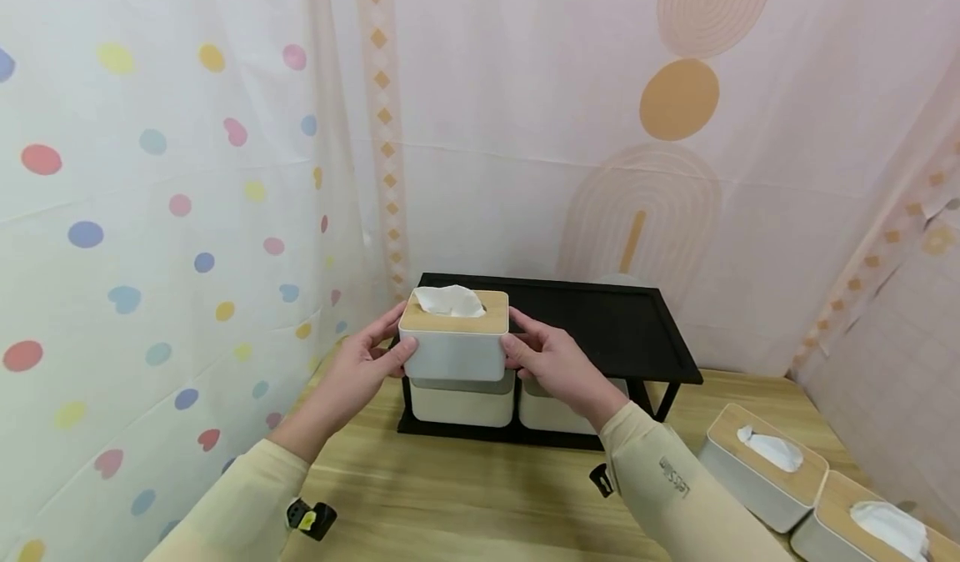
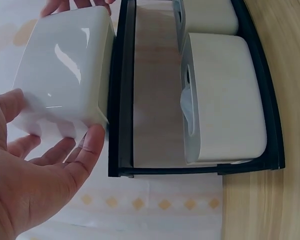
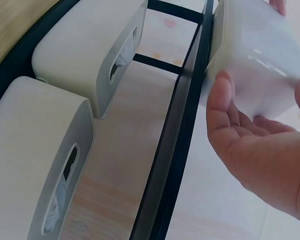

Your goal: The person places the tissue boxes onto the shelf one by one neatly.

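Note:
Between both hands is a white tissue box [image 1: 454, 355] with a wood-look lid and a tissue sticking out of its slot. My left hand [image 1: 365, 362] grips its left end, thumb on the front. The right hand [image 1: 557, 368] holds the opposite end the same way. The box is upright at the left front of the top tier of a black two-tier rack [image 1: 600, 320]. In the left wrist view its lower edge lies close against the rack's upper rail [image 2: 121, 100]; whether it bears weight there I cannot tell.
On the rack's lower tier stand two pale tissue boxes, a left one [image 1: 461, 405] and a right one [image 1: 551, 414]. Two more wood-lidded boxes, one nearer the rack [image 1: 757, 474] and one at the corner [image 1: 847, 537], stand on the wooden table [image 1: 450, 487]. Curtains [image 1: 487, 170] hang behind.

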`<state>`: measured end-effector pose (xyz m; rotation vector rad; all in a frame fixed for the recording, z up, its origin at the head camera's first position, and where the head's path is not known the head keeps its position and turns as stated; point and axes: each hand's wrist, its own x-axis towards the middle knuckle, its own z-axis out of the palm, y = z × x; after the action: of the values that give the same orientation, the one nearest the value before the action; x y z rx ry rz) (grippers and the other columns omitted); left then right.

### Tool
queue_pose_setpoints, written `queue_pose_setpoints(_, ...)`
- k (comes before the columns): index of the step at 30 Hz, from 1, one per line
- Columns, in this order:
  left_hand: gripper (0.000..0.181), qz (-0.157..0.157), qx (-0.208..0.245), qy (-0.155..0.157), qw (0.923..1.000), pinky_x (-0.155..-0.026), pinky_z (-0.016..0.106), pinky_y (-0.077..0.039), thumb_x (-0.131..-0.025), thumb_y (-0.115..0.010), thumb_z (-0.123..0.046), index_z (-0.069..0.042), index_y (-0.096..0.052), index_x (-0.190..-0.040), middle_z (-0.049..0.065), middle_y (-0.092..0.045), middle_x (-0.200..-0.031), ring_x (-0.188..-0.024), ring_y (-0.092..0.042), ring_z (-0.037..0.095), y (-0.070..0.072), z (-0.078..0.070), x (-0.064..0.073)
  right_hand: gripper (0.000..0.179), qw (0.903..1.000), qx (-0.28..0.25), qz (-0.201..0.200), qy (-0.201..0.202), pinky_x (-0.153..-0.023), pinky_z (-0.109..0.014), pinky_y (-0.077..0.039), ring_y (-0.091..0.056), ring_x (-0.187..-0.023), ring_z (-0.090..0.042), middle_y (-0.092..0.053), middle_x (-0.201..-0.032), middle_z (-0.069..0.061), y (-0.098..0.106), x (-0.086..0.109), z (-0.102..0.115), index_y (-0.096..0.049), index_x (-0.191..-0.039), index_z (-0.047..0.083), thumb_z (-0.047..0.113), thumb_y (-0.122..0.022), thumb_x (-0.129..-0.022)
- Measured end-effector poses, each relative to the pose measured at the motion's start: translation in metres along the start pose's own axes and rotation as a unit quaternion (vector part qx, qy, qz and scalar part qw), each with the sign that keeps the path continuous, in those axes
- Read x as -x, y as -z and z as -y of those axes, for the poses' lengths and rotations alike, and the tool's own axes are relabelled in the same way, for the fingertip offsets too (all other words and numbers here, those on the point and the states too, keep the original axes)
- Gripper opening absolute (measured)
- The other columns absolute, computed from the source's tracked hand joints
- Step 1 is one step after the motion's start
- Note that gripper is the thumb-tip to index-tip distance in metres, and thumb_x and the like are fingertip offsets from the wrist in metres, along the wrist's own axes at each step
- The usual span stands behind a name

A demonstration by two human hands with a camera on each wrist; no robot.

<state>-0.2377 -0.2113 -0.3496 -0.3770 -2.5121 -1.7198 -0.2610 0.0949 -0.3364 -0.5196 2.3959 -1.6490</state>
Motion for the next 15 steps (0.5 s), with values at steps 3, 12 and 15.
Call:
queue_pose_setpoints(3, 0.069, -0.013, -0.005, -0.001, 0.9999, -0.089, 0.034, -0.062, -0.109, -0.063, -0.039, -0.024, -0.033, -0.169, 0.022, -0.048, -0.164, -0.101, -0.07, 0.028, 0.0, 0.001, -0.005, 0.063, 0.9994, 0.004, -0.033, 0.01, -0.093, -0.038, -0.061, -0.073, -0.112, -0.02, -0.069, -0.144, -0.01, -0.004, -0.006, 0.001, -0.04, -0.167, 0.026, 0.039, -0.062, -0.109)
queue_pose_setpoints(12, 0.067, -0.041, -0.026, 0.013, 0.9988, -0.087, 0.025, -0.06, -0.108, -0.064, -0.041, -0.024, -0.038, -0.168, 0.017, -0.055, -0.16, -0.115, -0.071, 0.029, -0.003, 0.003, -0.016, 0.058, 0.9883, 0.048, -0.13, 0.065, -0.096, -0.042, -0.063, -0.074, -0.113, -0.023, -0.072, -0.138, -0.012, -0.021, -0.016, -0.003, -0.048, -0.162, 0.021, 0.028, -0.068, -0.107)
queue_pose_setpoints(15, 0.068, -0.047, -0.037, 0.019, 0.998, -0.09, 0.029, -0.06, -0.108, -0.065, -0.042, -0.024, -0.038, -0.168, 0.018, -0.056, -0.159, -0.117, -0.07, 0.03, -0.004, 0.001, -0.021, 0.057, 0.9803, 0.083, -0.156, 0.089, -0.094, -0.043, -0.063, -0.074, -0.111, -0.025, -0.073, -0.136, -0.012, -0.024, -0.018, -0.003, -0.049, -0.16, 0.022, 0.025, -0.069, -0.107)
